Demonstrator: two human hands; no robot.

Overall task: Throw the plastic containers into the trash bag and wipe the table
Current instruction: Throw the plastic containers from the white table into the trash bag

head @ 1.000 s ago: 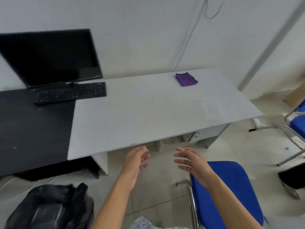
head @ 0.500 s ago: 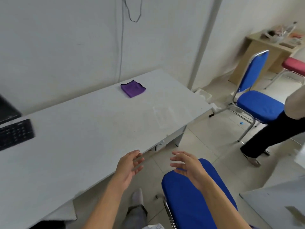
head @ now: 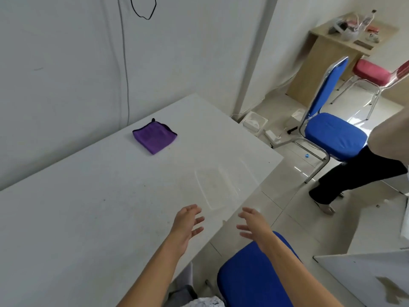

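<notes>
A clear plastic container [head: 215, 187] lies flat on the white table [head: 88, 207] close to its right front corner, faint against the surface. Beside it, toward the table's right edge, lies what looks like a second clear piece [head: 241, 173], maybe a lid. A folded purple cloth [head: 154, 136] rests farther back near the wall. My left hand [head: 188, 224] hovers open over the table edge just short of the container. My right hand [head: 254, 227] is open too, off the table's edge above a blue chair. Neither hand touches anything. The trash bag is out of view.
A blue chair seat [head: 254, 278] sits right below my right arm. Another blue chair [head: 332, 134] stands to the right, with a person's legs [head: 345, 182] next to it. A wooden side table [head: 340, 41] with clutter and a red chair [head: 371, 72] are at the back.
My view has swung right and closer to the table's right end; the monitor, keyboard and black bag left the frame. Both open hands moved forward toward the clear container.
</notes>
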